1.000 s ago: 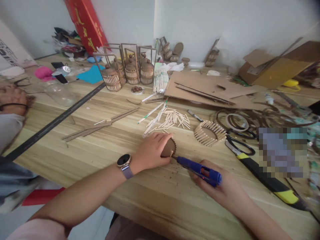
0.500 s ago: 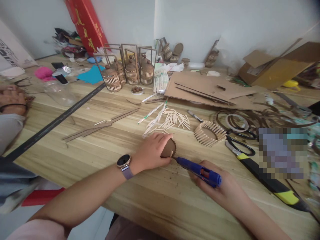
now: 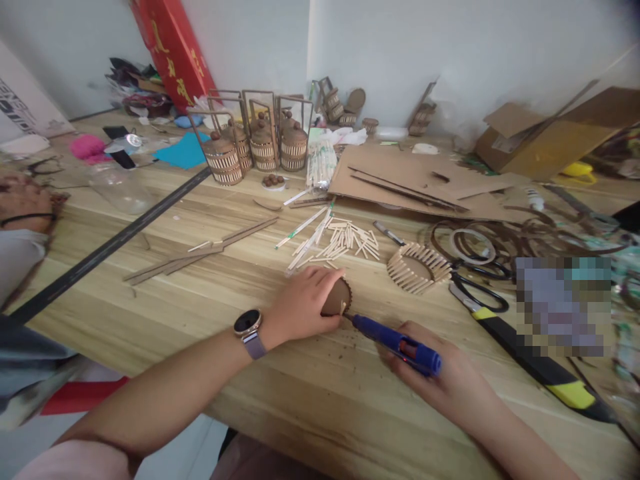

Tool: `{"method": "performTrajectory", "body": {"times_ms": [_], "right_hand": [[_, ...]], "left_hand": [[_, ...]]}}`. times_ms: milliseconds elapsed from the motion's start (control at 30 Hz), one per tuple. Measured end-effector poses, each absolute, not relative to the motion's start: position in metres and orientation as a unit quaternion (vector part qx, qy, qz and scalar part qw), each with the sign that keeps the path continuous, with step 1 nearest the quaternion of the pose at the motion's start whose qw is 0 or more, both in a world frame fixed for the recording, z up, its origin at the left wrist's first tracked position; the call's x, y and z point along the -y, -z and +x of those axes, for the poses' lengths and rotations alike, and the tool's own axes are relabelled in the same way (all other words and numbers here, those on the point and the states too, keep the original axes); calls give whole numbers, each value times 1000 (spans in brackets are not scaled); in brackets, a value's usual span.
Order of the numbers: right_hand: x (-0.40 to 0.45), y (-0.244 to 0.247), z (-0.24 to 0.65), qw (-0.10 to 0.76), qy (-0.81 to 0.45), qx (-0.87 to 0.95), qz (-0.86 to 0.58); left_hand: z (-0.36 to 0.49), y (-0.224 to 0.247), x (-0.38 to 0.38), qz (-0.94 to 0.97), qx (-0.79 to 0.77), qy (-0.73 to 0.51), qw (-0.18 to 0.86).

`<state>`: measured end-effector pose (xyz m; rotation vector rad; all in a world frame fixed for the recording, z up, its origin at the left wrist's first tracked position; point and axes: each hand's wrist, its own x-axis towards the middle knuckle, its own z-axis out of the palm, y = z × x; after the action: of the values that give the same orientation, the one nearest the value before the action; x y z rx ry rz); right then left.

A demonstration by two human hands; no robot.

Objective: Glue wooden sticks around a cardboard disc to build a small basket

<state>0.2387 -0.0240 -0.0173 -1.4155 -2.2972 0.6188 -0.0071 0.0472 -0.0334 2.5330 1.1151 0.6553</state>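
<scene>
My left hand point(image 3: 303, 303), with a watch on its wrist, closes around the side of a round brown cardboard disc point(image 3: 339, 297) on the table. A ridged edge runs along the disc's right side, and a short pale stick shows near its lower rim. In my right hand point(image 3: 425, 363) is a blue glue gun point(image 3: 395, 340), its tip pointing left at the disc's lower right edge. A small red light glows on its body. Beyond the disc lies a loose pile of short wooden sticks point(image 3: 350, 240). To its right, a ring of such sticks point(image 3: 419, 268) sits around a cardboard base.
Scissors point(image 3: 480, 293) and a black-and-yellow cutter point(image 3: 540, 360) lie at right, near coiled brown strips point(image 3: 525, 233). Several small handled baskets point(image 3: 265, 143) stand at the back, beside cardboard sheets point(image 3: 400, 173). Another person's hand point(image 3: 25, 203) rests at the far left.
Almost nothing differs. The glue gun and both hands stay in place at the disc; the whole view has shifted very slightly.
</scene>
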Motion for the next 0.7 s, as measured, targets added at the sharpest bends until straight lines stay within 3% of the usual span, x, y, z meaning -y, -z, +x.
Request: {"method": "performTrajectory", "body": {"times_ms": [233, 467, 700], "right_hand": [[25, 20, 241, 184, -211, 819, -501], [21, 14, 251, 278, -188, 763, -552], [23, 3, 268, 165, -517, 624, -561]], "left_hand": [[-7, 34, -48, 881, -387, -225, 153], [-8, 34, -48, 881, -393, -211, 157], [-11, 37, -51, 882, -385, -220, 160]]}}
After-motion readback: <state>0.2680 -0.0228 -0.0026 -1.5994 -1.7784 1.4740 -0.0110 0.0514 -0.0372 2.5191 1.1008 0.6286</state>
